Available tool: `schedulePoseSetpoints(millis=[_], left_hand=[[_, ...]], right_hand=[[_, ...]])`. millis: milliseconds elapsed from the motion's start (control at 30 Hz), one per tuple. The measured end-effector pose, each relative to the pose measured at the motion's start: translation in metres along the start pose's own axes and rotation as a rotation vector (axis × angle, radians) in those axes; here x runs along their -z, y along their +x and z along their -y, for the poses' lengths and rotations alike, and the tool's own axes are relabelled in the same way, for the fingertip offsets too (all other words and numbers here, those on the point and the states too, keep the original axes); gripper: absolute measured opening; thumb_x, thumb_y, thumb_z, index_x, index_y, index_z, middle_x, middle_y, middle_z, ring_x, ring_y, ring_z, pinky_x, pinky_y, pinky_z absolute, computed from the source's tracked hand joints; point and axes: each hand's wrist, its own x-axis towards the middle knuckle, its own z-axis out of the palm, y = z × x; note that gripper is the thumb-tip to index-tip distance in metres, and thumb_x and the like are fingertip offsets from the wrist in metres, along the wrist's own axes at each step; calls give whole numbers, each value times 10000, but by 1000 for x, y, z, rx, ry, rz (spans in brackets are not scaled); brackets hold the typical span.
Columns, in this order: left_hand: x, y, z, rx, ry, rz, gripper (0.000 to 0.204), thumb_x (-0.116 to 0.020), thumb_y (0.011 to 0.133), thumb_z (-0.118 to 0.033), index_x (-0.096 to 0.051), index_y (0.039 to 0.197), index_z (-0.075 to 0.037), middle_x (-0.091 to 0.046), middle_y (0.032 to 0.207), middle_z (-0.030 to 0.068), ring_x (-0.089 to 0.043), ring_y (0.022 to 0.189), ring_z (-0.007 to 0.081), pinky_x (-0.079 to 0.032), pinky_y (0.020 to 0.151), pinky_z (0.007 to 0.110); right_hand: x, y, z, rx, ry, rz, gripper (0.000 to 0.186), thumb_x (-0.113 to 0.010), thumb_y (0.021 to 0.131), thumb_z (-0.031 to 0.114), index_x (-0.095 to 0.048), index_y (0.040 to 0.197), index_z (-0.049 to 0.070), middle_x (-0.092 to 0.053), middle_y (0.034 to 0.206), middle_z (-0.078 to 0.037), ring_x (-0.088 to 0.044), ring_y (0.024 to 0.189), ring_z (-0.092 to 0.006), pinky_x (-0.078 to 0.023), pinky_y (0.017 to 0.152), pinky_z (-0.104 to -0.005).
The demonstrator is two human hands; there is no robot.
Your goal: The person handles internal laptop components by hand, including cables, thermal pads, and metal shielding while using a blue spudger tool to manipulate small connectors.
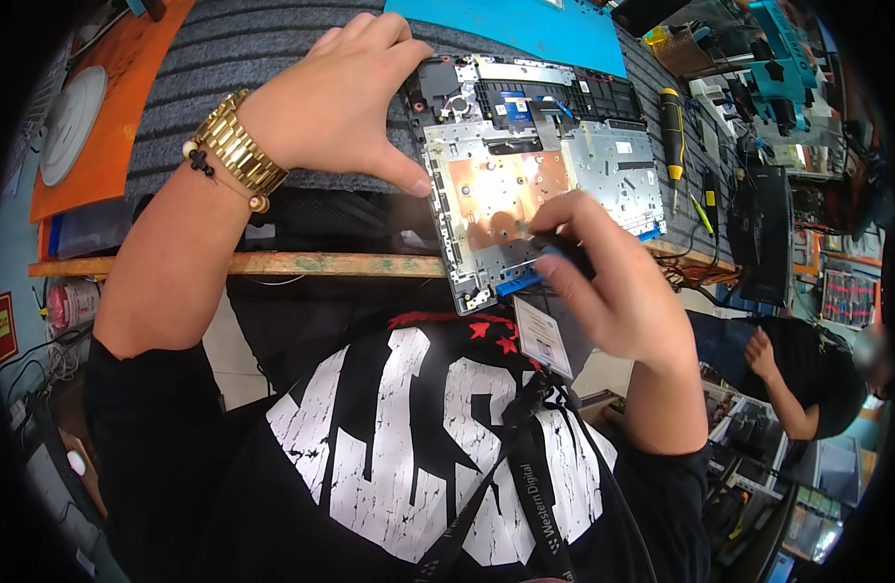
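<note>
A laptop case (613, 180), its metal inner side facing up, lies on the bench mat with its near end past the bench's front edge. Copper-coloured sheeting (491, 185) covers its middle, and blue strips (520, 283) run along its near edge. My left hand (341, 102) is spread beside the case, index finger touching the top left corner and thumb at the left edge. Over the near part, my right hand (613, 282) is closed on a dark-handled tool (567, 251), mostly hidden by the fingers. Its thin shaft points left, close to the metal.
A yellow-and-black screwdriver (672, 131) and a green pen-like tool (701, 215) lie to the right. A blue mat (525, 34) lies behind the case. Far right stands a teal holder (783, 73); a co-worker's arm (783, 389) shows below. An orange board (107, 146) is at left.
</note>
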Motion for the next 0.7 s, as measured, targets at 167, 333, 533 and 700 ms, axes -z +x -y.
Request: schedulePoseSetpoints(millis=[167, 333, 533, 700], left_hand=[[-1, -1, -1, -10, 13, -15, 1390, -1098, 646, -755, -610, 1688, 25, -624, 1531, 196, -583, 1476, 421, -498, 1280, 550], [-2, -2, -3, -1, 32, -15, 1424, -1094, 635, -774, -600, 1701, 31, -624, 1552, 208, -577, 1486, 431, -498, 1286, 565], [-2, -3, -5, 12, 39, -14, 1437, -1099, 632, -765, -592, 1703, 48, -620, 1572, 222, -568, 1506, 438, -495, 1295, 568], [-2, -2, -6, 26, 34, -1, 1445, -1100, 624, -765, -590, 1702, 52, -619, 1579, 227, -568, 1508, 440, -493, 1298, 567]], right_hand=[[-22, 3, 16, 131, -269, 22, 419, -872, 989, -15, -830, 1390, 97, -788, 1328, -142, -822, 1042, -381, -662, 888, -488], [-36, 4, 22, 136, -289, -16, 419, -894, 956, -20, -854, 1359, 90, -790, 1401, -126, -845, 1012, -343, -680, 848, -481], [-39, 4, 24, 147, -346, -16, 410, -901, 951, -10, -865, 1348, 87, -803, 1405, -123, -844, 1052, -376, -693, 874, -488], [-39, 3, 25, 156, -369, -20, 409, -906, 953, -2, -866, 1349, 92, -809, 1403, -126, -847, 1074, -383, -695, 877, -489]])
